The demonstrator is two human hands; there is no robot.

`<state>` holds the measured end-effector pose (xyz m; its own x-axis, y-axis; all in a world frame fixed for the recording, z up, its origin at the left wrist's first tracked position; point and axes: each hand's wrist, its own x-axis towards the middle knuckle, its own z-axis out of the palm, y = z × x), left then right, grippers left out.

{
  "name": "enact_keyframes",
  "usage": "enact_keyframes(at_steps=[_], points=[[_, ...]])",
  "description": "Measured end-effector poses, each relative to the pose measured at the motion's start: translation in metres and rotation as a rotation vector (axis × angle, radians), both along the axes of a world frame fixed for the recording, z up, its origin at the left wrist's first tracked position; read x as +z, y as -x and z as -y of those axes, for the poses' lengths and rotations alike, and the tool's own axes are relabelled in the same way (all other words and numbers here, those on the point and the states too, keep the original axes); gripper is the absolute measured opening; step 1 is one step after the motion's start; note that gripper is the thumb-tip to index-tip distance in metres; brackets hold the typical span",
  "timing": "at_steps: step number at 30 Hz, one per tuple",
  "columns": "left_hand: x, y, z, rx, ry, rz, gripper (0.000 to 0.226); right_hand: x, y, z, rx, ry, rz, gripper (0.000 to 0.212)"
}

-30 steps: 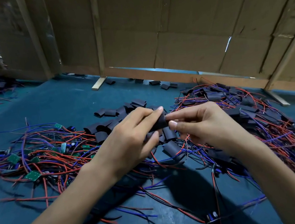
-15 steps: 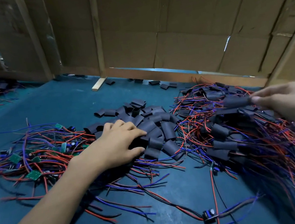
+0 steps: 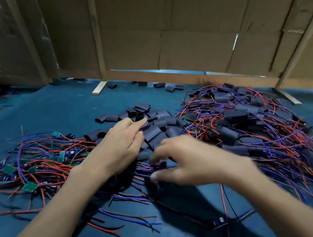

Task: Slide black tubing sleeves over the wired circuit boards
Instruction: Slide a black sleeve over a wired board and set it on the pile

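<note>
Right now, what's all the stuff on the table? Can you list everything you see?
Empty tubing sleeves: a heap, black, table middle; a few more by the far wall.
Bare circuit boards: many, green, with red and blue wires, left pile.
Sleeved boards: many, black-covered, red and blue wires, right pile.
Table: one, blue.
Cardboard wall: brown, behind.
Wood strip: one, pale, far edge.
Left hand: pinches a sleeve in the heap.
Right hand: blurred, fingers curled over the wires; grip unclear.

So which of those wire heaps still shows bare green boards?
The left heap: small green boards lie exposed among its wires. The right heap shows black sleeves instead.
</note>
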<state>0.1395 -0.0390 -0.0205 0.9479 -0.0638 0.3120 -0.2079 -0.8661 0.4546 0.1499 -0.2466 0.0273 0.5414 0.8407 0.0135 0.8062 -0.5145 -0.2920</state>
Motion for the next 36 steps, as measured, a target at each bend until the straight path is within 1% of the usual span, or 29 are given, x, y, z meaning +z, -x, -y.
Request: enact_keyframes(at_steps=[2, 4, 7, 9, 11, 13, 14, 16, 19, 22, 24, 27, 29, 32, 34, 36], points=[[-0.002, -0.002, -0.005, 0.047, -0.153, -0.074, 0.049, -0.022, 0.006, -0.013, -0.002, 0.027, 0.039, 0.032], [0.001, -0.002, -0.009, 0.071, -0.328, -0.168, 0.051, -0.032, 0.005, -0.017, -0.034, 0.002, 0.049, 0.025], [0.005, 0.001, -0.011, 0.054, -0.466, -0.266, 0.049, -0.040, 0.001, -0.014, -0.066, -0.049, 0.116, 0.016], [0.005, 0.002, -0.010, 0.029, -0.459, -0.310, 0.048, -0.045, 0.004, -0.016, -0.063, -0.223, 0.143, 0.019], [0.004, 0.001, -0.012, 0.029, -0.474, -0.300, 0.046, -0.050, 0.011, -0.023, -0.056, -0.362, 0.106, 0.023], [0.004, -0.003, -0.015, 0.051, -0.506, -0.293, 0.048, -0.058, 0.015, -0.028, -0.048, -0.316, 0.046, 0.034], [0.005, -0.004, -0.016, 0.064, -0.494, -0.296, 0.049, -0.062, 0.016, -0.029, -0.046, -0.263, 0.050, 0.039], [0.005, -0.006, -0.017, 0.080, -0.469, -0.265, 0.044, -0.067, 0.017, -0.030, -0.039, -0.172, 0.123, 0.044], [0.004, -0.006, -0.017, 0.087, -0.468, -0.206, 0.036, -0.062, 0.017, -0.030, -0.008, -0.136, 0.213, 0.037], [0.003, -0.006, -0.018, 0.116, -0.504, -0.233, 0.043, -0.050, 0.016, -0.026, 0.005, -0.105, 0.261, 0.029], [0.003, -0.005, -0.021, 0.153, -0.504, -0.270, 0.051, -0.039, 0.015, -0.021, -0.003, -0.147, 0.170, 0.022], [0.007, -0.002, -0.023, 0.216, -0.510, -0.269, 0.056, -0.010, 0.006, -0.007, -0.129, -0.366, -0.116, 0.009], [0.008, -0.001, -0.023, 0.230, -0.506, -0.257, 0.051, 0.011, -0.003, 0.005, -0.203, -0.514, -0.300, 0.007], [0.009, 0.002, -0.021, 0.199, -0.419, -0.277, 0.042, 0.032, -0.015, 0.026, -0.215, -0.713, -0.579, 0.009], [0.011, 0.003, -0.018, 0.181, -0.356, -0.284, 0.042, 0.040, -0.021, 0.039, -0.226, -0.781, -0.633, 0.014], [0.012, 0.003, -0.016, 0.146, -0.274, -0.244, 0.045, 0.045, -0.027, 0.050, -0.240, -0.795, -0.610, 0.019]])
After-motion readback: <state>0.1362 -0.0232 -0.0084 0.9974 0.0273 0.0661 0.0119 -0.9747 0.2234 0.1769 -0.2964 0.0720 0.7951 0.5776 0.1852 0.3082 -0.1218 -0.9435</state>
